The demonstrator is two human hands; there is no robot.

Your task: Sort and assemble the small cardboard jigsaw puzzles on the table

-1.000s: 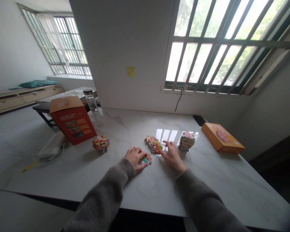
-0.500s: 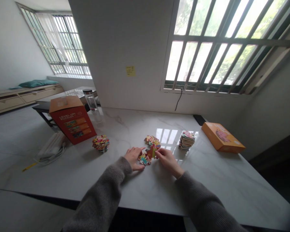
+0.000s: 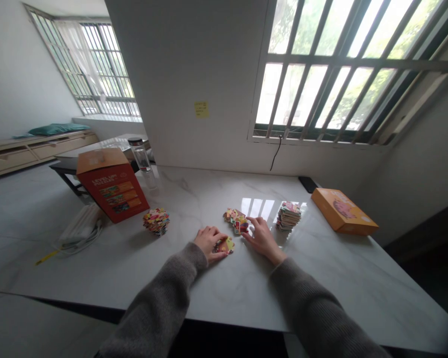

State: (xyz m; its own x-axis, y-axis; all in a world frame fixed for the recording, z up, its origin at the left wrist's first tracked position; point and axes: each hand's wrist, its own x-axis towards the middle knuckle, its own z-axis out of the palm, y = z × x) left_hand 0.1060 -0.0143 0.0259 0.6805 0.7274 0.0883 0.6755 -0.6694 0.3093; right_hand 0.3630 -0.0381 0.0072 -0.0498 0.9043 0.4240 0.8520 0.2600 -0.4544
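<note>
My left hand (image 3: 208, 240) rests on the white marble table (image 3: 216, 293) with its fingers curled on a small joined group of colourful puzzle pieces (image 3: 226, 244). My right hand (image 3: 260, 235) lies just right of it, fingers stretched toward a loose heap of puzzle pieces (image 3: 236, 220) and touching its near edge. Both arms wear grey knitted sleeves.
A stack of puzzle pieces (image 3: 156, 221) stands to the left and another stack (image 3: 288, 216) to the right. A red-orange puzzle box (image 3: 112, 185) and a clear bottle (image 3: 141, 154) stand at the back left. A flat orange box (image 3: 344, 212) lies at the right. White cables (image 3: 80, 229) lie at the left edge.
My right hand brought a piece from the heap to the joined group by my left hand, then moved back to the heap. My left hand stayed on the joined pieces.
</note>
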